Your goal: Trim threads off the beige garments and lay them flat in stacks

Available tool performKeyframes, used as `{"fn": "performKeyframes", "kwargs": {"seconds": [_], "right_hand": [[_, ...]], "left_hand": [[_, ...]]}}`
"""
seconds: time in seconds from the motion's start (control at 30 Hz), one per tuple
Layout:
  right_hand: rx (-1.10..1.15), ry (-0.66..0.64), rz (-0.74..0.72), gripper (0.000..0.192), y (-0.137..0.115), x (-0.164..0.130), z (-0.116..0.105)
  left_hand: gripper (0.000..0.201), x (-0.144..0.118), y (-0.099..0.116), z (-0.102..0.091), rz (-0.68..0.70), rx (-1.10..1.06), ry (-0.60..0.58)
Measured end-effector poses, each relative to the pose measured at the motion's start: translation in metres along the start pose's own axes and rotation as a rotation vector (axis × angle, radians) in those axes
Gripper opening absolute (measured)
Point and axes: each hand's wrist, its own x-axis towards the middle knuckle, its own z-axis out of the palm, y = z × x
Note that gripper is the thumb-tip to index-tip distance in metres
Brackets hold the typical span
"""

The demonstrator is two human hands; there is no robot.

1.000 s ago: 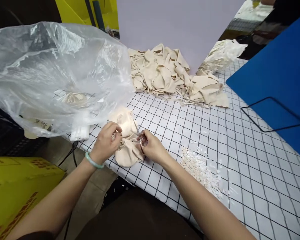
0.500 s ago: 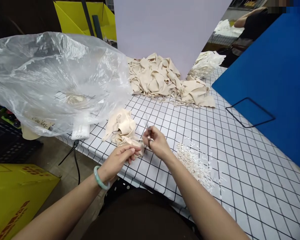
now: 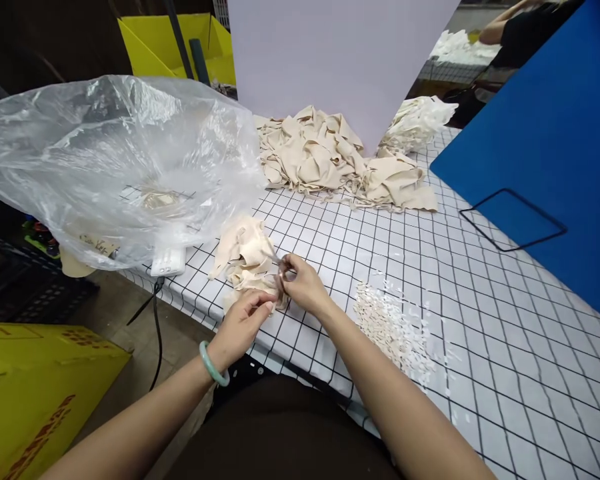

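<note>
The crumpled beige cloth (image 3: 250, 250) lay on the checked worktop (image 3: 375, 240), mostly just beyond the left hand (image 3: 244, 323), whose fingers (image 3: 267, 298) were drawn close together at its near edge (whether they pinched that edge, I could not tell). At the cloth's right side, the right hand (image 3: 306, 283) had its fingers curled around the handles of the scissors (image 3: 282, 272), with the blades directed toward the fabric. Small pale scraps (image 3: 387, 327) lay scattered right of that forearm, and a larger fabric heap (image 3: 313, 153) sat farther back, well apart from both hands.
</note>
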Motion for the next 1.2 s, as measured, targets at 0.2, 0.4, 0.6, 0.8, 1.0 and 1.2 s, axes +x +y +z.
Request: {"fn": "performKeyframes", "kwargs": {"seconds": [0.2,0.4,0.6,0.8,1.0,1.2], "right_hand": [[0.335,-0.027,0.004,0.023,-0.019,-0.068,-0.017],[0.335,-0.053,0.006,0.021,-0.013,-0.129,0.008],[0.302,0.321,-0.050,0.025,-0.009,-0.134,-0.025],[0.395,0.212,-0.187,0.023,-0.021,-0.087,-0.044],[0.309,0.300,-0.209,0.023,-0.026,-0.074,-0.054],[0.414,0.282,-0.019,0.017,-0.018,-0.098,-0.006]], "left_hand": [[0.033,0.012,0.021,0.014,-0.127,-0.483,-0.121],[0.022,0.012,0.054,0.012,-0.260,-0.762,-0.205],[0.020,0.014,0.075,0.015,-0.271,-0.698,-0.409],[0.025,0.007,0.079,0.020,-0.258,-0.555,-0.423],[0.028,0.000,0.075,0.006,-0.128,-0.223,-0.490],[0.027,0.005,0.073,0.020,0.288,-0.176,-0.214]]}}
